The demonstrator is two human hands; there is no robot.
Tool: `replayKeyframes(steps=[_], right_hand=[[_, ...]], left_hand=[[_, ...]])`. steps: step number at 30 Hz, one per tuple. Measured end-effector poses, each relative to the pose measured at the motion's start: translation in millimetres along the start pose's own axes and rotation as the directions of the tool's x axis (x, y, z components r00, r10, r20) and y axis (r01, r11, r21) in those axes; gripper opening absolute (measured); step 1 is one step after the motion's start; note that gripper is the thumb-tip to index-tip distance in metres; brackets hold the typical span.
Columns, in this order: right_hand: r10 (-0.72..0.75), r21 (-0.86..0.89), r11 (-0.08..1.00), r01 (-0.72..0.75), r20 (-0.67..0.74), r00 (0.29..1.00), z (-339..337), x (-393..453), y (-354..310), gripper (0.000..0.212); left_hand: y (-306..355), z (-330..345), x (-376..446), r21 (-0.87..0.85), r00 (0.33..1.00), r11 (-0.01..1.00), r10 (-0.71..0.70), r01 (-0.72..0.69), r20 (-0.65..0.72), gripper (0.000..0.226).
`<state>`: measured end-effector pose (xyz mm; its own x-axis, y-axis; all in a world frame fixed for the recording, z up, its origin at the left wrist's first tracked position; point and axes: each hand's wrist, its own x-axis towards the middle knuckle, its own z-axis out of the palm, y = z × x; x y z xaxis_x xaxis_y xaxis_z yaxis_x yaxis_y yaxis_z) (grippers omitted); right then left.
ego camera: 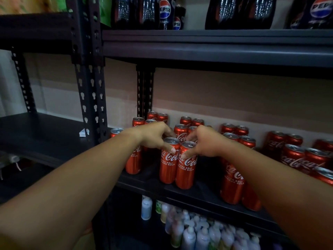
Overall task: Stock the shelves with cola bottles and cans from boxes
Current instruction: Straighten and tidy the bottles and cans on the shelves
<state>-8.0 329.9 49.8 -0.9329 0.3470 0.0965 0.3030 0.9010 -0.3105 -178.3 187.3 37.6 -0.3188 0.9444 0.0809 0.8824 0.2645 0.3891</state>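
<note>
Two tall red cola cans stand side by side near the front edge of the dark middle shelf [198, 193]. My left hand [153, 136] grips the top of the left can [168, 168], thumb on its front. My right hand [205, 143] grips the top of the right can [185, 172] the same way. More red cola cans stand in paired rows behind and to both sides, such as one pair at the right [232, 184]. Dark cola bottles [165, 13] stand on the shelf above.
The black metal upright [90, 98] divides this bay from the bare shelf at the left [36, 134]. Pale plastic bottles [198, 230] fill the shelf below. The upper shelf's edge [216, 49] hangs over the cans.
</note>
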Motion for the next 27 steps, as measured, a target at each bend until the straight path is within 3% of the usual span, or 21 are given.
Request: replayKeyframes(steps=[8, 13, 17, 23, 27], right_hand=[[0.015, 0.007, 1.000, -0.015, 0.007, 1.000, -0.5, -0.9, -0.8, 0.078], [0.017, 0.014, 1.000, -0.018, 0.015, 1.000, -1.1, -0.6, -1.0, 0.080], [0.018, 0.031, 0.999, -0.018, 0.014, 1.000, -0.5, -0.9, 0.2, 0.080], [-0.002, 0.132, 0.991, 0.003, -0.008, 1.000, -0.5, -3.6, 3.5, 0.055], [-0.004, 0.131, 0.991, 0.010, -0.045, 0.999, 1.5, -4.9, 4.9, 0.056]], left_hand=[[1.9, -2.8, -1.9, -0.049, 0.999, 0.999, 0.008, -0.006, 0.043, 0.060], [-2.8, -0.3, 0.4, -0.005, 1.000, 1.000, -0.003, 0.003, 0.006, 0.074], [-2.5, -0.3, -0.1, -0.019, 1.000, 1.000, 0.013, -0.013, 0.015, 0.068], [1.8, 0.1, -1.4, -0.043, 1.000, 0.999, 0.000, 0.000, 0.006, 0.068], [4.3, 0.9, -3.9, -0.027, 1.000, 0.999, -0.019, 0.019, -0.004, 0.069]])
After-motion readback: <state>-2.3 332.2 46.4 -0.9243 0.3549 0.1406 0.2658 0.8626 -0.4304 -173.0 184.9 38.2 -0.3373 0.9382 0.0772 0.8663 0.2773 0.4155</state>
